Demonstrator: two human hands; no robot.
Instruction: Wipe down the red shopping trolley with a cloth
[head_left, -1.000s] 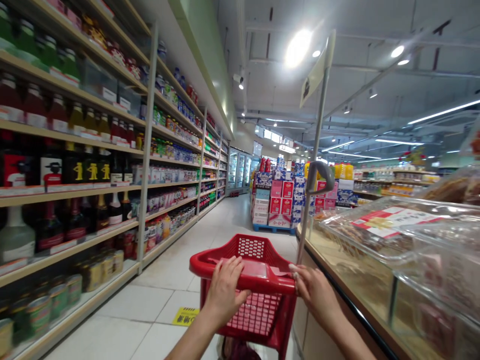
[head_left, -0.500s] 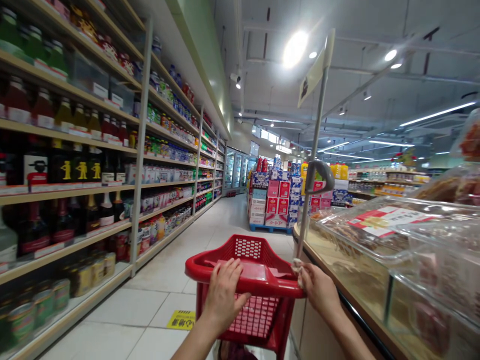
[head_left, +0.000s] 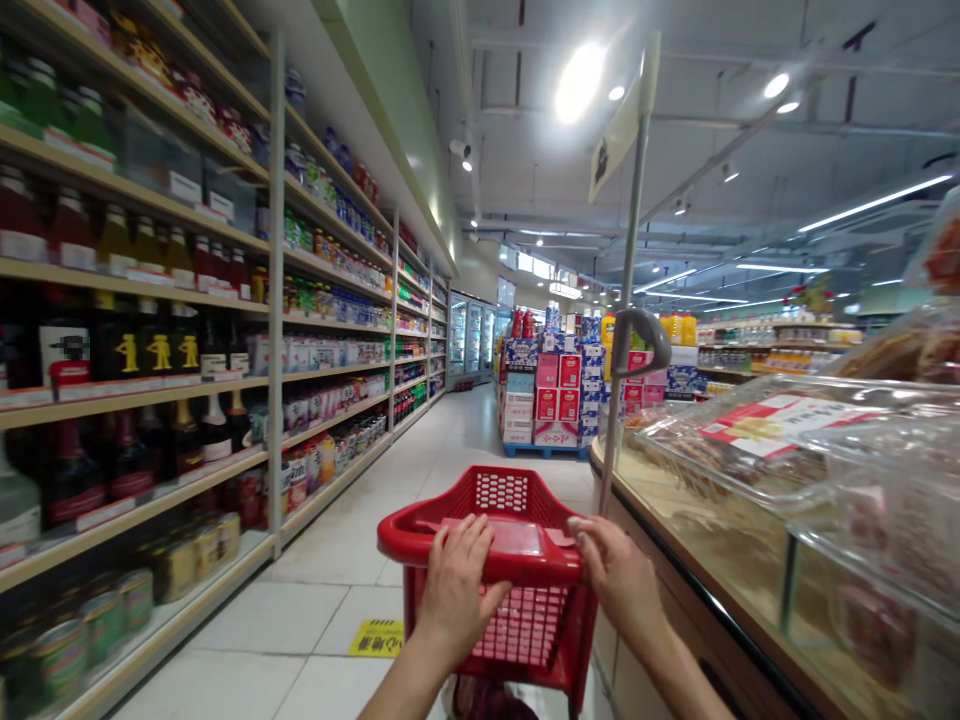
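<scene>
A red plastic shopping cart (head_left: 397,535) with a mesh basket stands in front of me. My left hand (head_left: 457,585) is closed over the middle of its handle, fingers laid across the top and thumb on the near side. At the handle's right end, my right hand (head_left: 619,570) has its fingers curled over the rim. Something small and white shows at its fingertips; I cannot make out what it is. The pink panel (head_left: 514,537) of the cart lies between the two hands. The basket's inside is mostly hidden.
Tall shelves (head_left: 277,300) of bottles and cans line the left. Close on the right is a glass-edged display counter (head_left: 735,560) with packaged food. A metal sign pole (head_left: 630,250) rises beside the cart. Stacked boxes (head_left: 559,400) stand ahead, and a yellow floor sticker (head_left: 376,637) lies below.
The view has shifted slightly. My right hand has moved inward along the handle, and the white crumpled bit at its fingertips shows less. My left hand keeps its place on the handle.
</scene>
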